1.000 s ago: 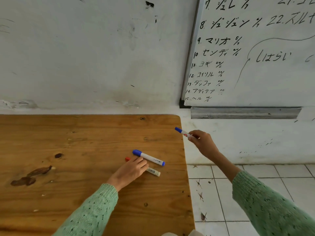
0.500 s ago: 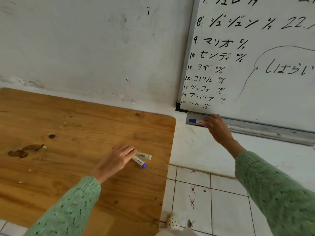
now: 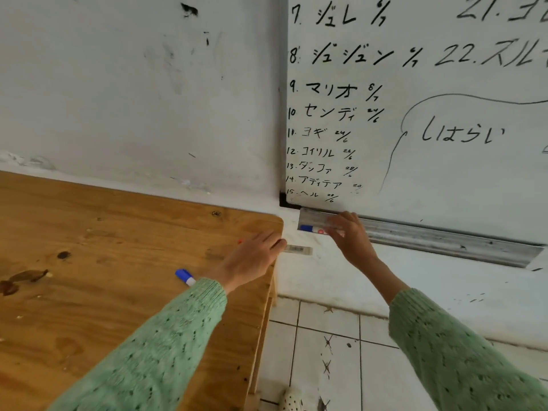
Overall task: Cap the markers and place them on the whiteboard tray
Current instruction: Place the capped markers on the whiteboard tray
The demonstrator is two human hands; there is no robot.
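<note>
The metal whiteboard tray (image 3: 439,237) runs under the whiteboard (image 3: 444,161). A white marker with a blue cap (image 3: 308,228) lies at the tray's left end. The fingers of my right hand (image 3: 351,240) rest closed on the marker's body. My left hand (image 3: 255,258) is shut on a red marker (image 3: 298,249) at the table's right corner. Its barcoded white end sticks out past the table edge, and a red tip shows on the other side of the hand. A second blue-capped marker (image 3: 184,276) lies on the wooden table (image 3: 103,232), partly hidden by my left sleeve.
The wall stands directly behind the table. Below the tray is white wall, then a tiled floor (image 3: 326,351) to the right of the table edge. Dark stains (image 3: 20,280) mark the table's left side.
My left hand picked up the red marker and carried it right to the table corner. The other blue marker stayed on the table. My right hand remains at the tray's left end.
</note>
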